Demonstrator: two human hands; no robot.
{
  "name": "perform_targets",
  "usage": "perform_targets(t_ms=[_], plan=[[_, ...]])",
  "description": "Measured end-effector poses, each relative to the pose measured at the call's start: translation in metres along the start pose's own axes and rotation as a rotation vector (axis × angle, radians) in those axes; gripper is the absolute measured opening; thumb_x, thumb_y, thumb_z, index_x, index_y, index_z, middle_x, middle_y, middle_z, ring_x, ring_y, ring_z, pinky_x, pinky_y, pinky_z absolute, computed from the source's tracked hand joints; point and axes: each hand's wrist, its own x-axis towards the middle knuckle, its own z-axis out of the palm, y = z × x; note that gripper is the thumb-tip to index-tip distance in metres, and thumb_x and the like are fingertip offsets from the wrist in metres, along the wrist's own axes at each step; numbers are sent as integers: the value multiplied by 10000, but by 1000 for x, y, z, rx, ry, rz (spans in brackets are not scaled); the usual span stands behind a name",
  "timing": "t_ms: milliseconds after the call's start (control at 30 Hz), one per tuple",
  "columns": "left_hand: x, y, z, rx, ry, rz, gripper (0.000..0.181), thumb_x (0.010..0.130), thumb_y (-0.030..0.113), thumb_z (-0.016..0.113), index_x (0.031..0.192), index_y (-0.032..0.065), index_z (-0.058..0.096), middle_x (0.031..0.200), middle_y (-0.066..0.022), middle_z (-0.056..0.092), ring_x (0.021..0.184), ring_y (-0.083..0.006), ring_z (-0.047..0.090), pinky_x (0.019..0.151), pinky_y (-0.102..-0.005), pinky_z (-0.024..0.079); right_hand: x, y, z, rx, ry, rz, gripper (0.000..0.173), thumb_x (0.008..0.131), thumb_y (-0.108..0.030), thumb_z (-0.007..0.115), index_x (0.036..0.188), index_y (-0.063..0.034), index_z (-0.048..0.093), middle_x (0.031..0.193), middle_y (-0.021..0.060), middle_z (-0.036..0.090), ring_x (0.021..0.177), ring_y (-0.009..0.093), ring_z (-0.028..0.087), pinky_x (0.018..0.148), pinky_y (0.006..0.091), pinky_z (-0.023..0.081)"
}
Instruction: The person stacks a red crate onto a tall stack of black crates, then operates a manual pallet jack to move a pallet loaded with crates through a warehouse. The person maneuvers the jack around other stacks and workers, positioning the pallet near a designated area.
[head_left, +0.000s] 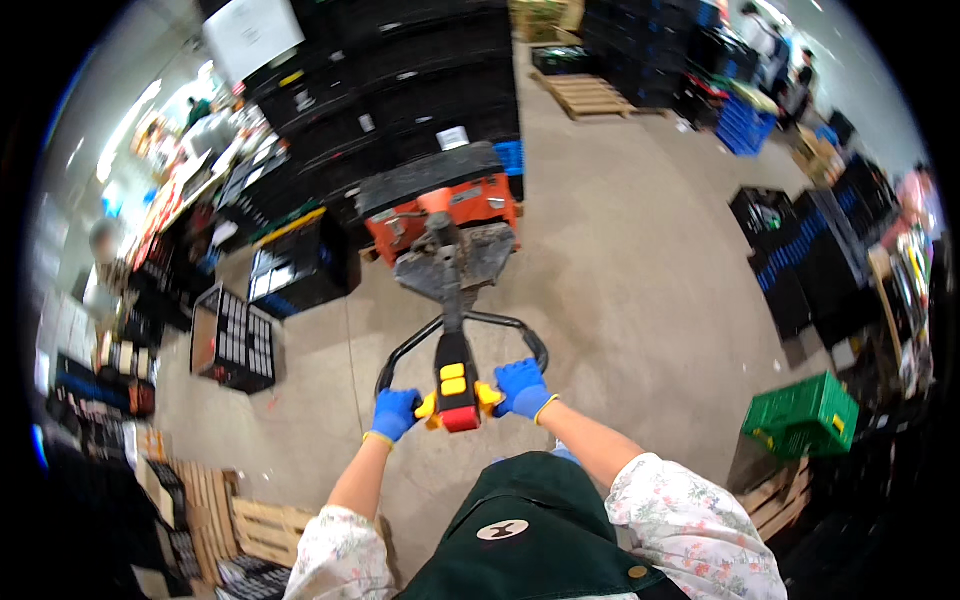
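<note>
Both my hands wear blue gloves with yellow cuffs. My left hand (395, 414) grips the left side of the tiller handle, beside its yellow thumb control. On the other side, my right hand (523, 388) is closed around the handle's right grip. The tiller head (454, 379) is black with yellow buttons and a red end cap. Its shaft leads forward to an orange electric pallet truck (476, 199) with a black top cover. Directly beyond the truck rises a tall stack of black plastic crates (397, 75) with paper labels; the truck's forks are hidden.
A black crate (234, 341) and a larger black crate (300, 259) stand on the floor at left. A green crate (802, 420) sits at right, near stacked black crates (814, 259). Wooden pallets (589, 94) lie ahead and at lower left (270, 529). People (802, 82) stand far off.
</note>
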Motion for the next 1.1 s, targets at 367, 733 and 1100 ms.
perform_targets(t_ms=[367,733,1100], plan=[[-13,5,-4,18,22,0,122,718,263,569,747,144,576,694,-95,617,655,-282,592,630,-395,418,-8,-11,14,-118,34,75,155,656,-235,617,726,-123,537,675,85,601,663,275,594,628,379,372],[-14,-3,-6,-1,51,-5,108,713,248,561,702,143,578,634,-105,602,605,-288,586,627,-394,411,-4,-17,19,-133,82,85,141,639,-227,615,708,-135,532,665,87,585,636,264,578,606,382,366],[-49,14,-9,-1,-6,-10,94,711,232,568,720,139,578,633,-96,602,608,-277,584,639,-383,393,-42,-38,17,-153,129,45,170,644,-231,618,741,-141,512,681,70,574,653,253,563,647,377,369]])
